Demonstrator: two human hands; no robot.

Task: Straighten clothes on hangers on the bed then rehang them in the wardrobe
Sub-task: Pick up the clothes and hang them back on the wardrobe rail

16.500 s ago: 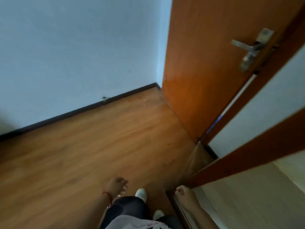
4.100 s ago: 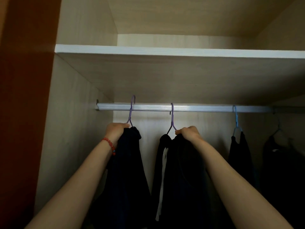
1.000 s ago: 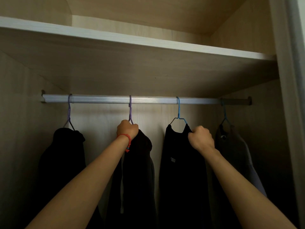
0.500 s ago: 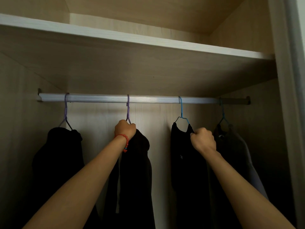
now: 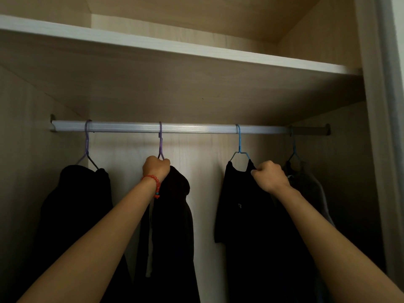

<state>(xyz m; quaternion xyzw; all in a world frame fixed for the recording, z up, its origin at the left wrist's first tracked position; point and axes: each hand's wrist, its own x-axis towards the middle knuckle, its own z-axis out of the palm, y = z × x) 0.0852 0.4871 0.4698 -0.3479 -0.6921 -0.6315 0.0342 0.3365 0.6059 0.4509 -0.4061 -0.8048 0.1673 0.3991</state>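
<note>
Inside the wardrobe, several dark garments hang on hangers from a silver rail (image 5: pixel 196 129). My left hand (image 5: pixel 155 169), with a red bead bracelet on its wrist, grips the top of the second purple hanger (image 5: pixel 160 141) and the black hoodie (image 5: pixel 172 226) on it. My right hand (image 5: pixel 270 179) grips the shoulder of the black shirt (image 5: pixel 242 215) on the blue hanger (image 5: pixel 239 142). Another black garment (image 5: pixel 72 204) hangs on a purple hanger (image 5: pixel 87 145) at the far left. A grey garment (image 5: pixel 312 189) hangs at the far right.
A white-edged shelf (image 5: pixel 175 48) runs above the rail. The wardrobe's right side panel (image 5: pixel 380 127) stands close to the grey garment. A gap of bare back wall (image 5: pixel 205 182) shows between the hoodie and the black shirt.
My right hand has slid the blue hanger and black shirt to the right along the rail, widening the gap beside the hoodie. My left hand stays on the purple hanger.
</note>
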